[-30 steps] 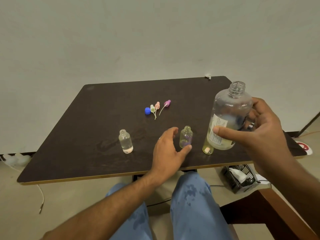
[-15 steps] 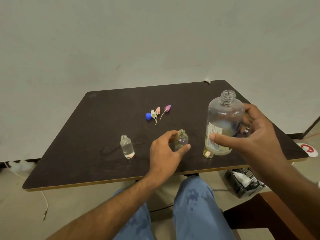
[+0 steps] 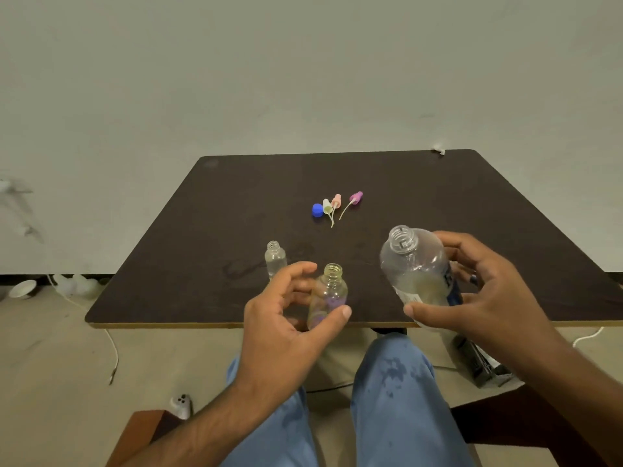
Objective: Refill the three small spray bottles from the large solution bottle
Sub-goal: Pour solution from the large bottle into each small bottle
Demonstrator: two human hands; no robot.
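**Pour about to start over the near edge**

The left hand (image 3: 286, 318) pinches a small spray bottle (image 3: 327, 296) between thumb and fingers (image 3: 342, 313), lifted upright at the tabletop's (image 3: 236, 203) 6 o'clock edge, neck open. At its 3 o'clock, the right hand (image 3: 485, 298) wraps the large solution bottle (image 3: 418, 267), thumb across the label, the body tilted so its open mouth leans toward 10 o'clock. A shallow pool of yellowish liquid sits low in it.

Both bottles look like thin clear plastic: light, smooth, likely slick if wet, and the big one probably gives under a hard squeeze. With so little liquid it should feel light. Holding the small bottle low on its body keeps the narrow neck free; the mid-body hold on the large one suits a steady tip.

A second small bottle (image 3: 275, 259), uncapped and holding clear liquid, stands at 10 o'clock of the held one, just beyond the left hand. I cannot spot the third. The blue cap (image 3: 317, 210) and three spray tops (image 3: 337, 205) lie well apart toward 12 o'clock. The pour sits right at the edge, above the person's lap; further in there is open room.
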